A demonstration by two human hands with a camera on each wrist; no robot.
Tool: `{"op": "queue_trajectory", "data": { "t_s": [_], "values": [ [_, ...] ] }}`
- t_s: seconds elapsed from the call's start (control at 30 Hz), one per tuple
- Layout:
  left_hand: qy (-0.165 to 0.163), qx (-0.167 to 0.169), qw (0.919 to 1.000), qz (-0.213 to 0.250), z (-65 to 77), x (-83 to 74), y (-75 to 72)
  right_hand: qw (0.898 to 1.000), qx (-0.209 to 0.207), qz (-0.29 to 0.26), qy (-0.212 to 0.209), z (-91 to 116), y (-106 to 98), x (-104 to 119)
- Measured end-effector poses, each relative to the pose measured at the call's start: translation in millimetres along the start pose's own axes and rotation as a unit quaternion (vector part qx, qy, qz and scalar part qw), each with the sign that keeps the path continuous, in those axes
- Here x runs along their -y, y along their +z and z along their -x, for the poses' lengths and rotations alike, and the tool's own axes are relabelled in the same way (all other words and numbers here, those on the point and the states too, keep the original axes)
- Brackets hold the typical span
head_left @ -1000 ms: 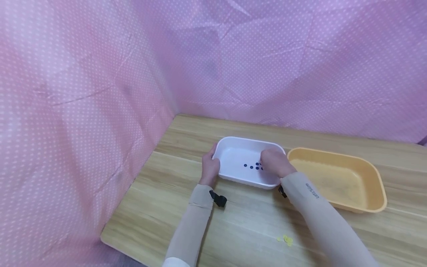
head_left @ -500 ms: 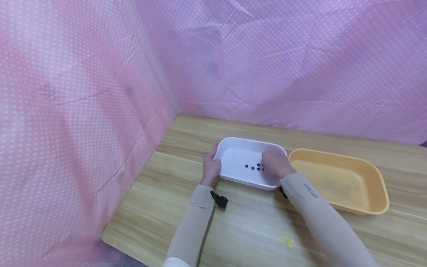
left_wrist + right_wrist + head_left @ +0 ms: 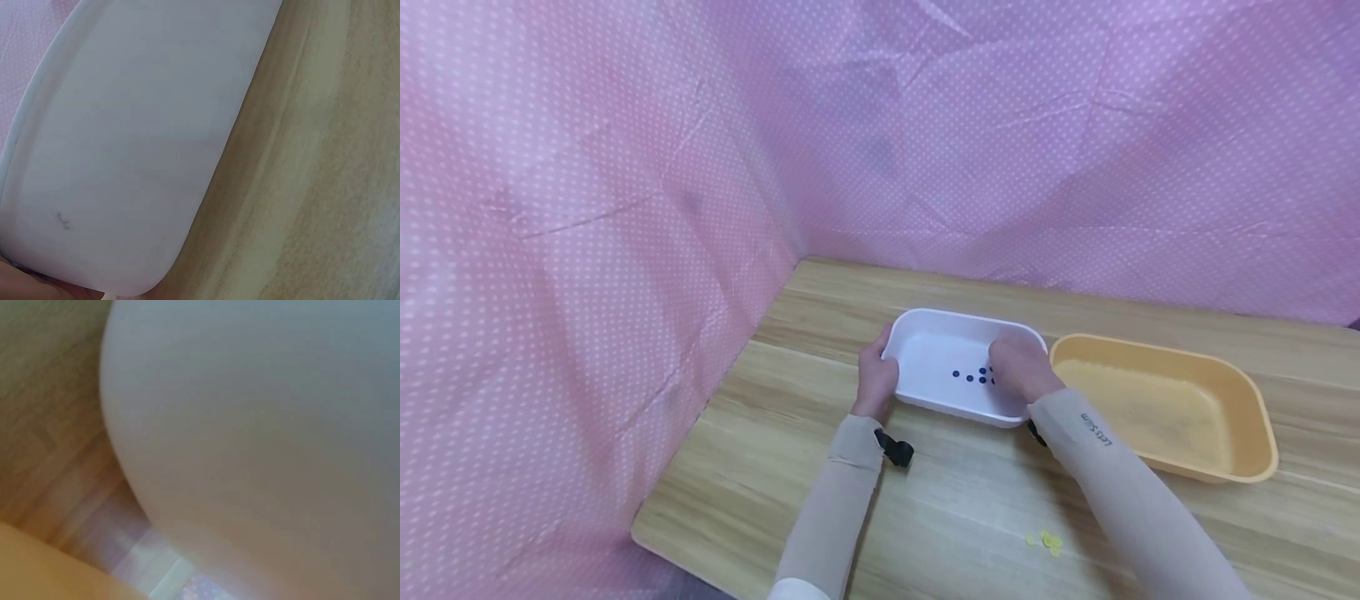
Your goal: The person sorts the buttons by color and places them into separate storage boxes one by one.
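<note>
A white plastic basin stands on the wooden table, its outer wall filling much of both wrist views. My left hand grips its left end, thumb at the near side of the rim. Several small dark blue discs lie on the basin's floor. My right hand reaches down over the right end into the basin, beside those discs. Its fingers are bent downward and the fingertips are hidden behind the hand, so I cannot tell whether they pinch a disc.
A larger yellow-orange basin stands close on the right of the white one. Several small yellow pieces lie on the table near the right forearm. Pink dotted cloth hangs along the back and left.
</note>
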State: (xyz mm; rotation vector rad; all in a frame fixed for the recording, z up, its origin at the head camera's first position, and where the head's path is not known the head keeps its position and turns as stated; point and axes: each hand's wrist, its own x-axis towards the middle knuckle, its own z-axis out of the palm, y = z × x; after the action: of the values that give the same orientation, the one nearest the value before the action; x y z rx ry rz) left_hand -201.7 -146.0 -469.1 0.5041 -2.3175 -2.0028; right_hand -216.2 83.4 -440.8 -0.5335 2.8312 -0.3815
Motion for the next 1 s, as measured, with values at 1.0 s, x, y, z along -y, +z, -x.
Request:
{"op": "queue_trajectory", "data": {
  "t_s": [1.0],
  "values": [
    [-0.034,0.011,0.9994,-0.003,-14.7,-16.6,1.9,0.994,-0.100,-0.041,-0.017,35,-57,29]
  ]
}}
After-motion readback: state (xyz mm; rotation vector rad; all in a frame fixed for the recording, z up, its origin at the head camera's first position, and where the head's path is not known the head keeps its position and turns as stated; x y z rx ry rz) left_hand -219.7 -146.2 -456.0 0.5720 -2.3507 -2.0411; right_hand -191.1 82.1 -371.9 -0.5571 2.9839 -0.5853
